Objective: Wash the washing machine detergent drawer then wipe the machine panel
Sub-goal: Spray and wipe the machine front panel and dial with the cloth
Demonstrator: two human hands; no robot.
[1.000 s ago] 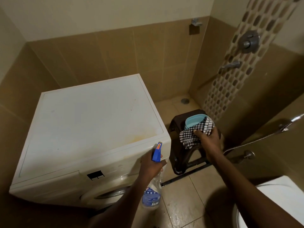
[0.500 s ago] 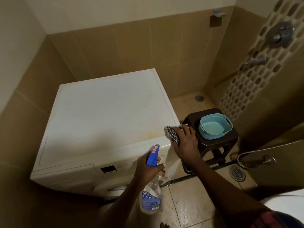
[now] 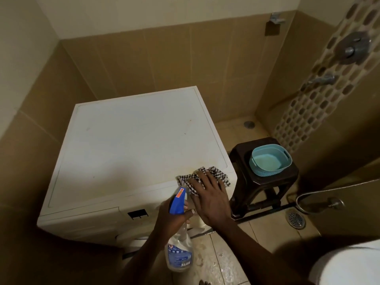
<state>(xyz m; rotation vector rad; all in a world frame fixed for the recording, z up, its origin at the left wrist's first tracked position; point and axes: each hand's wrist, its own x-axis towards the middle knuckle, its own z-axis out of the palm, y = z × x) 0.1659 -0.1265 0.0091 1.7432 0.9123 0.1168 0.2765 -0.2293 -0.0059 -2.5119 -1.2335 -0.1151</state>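
Washing machine [image 3: 131,145]: white, centre of frame. Checkered cloth [image 3: 218,172]: laid on the lower-right corner of its top, pressed flat under the right grip [image 3: 211,196], fingers straight. Spray bottle [image 3: 180,254]: lower centre, clasped at the neck by the left grip [image 3: 170,219]. Blue basin [image 3: 271,171]: set on the dark stool [image 3: 265,182], right.

Home bathroom, wet-area type. Tan wall tiles [image 3: 174,58] behind the washing machine [image 3: 131,153]; right of the machine, a mosaic strip [image 3: 308,112] carrying a shower valve [image 3: 352,47] and spout [image 3: 322,80]. Floor drain [image 3: 296,219] right of the machine's front. White curved fixture [image 3: 349,264] further right, probably a toilet.
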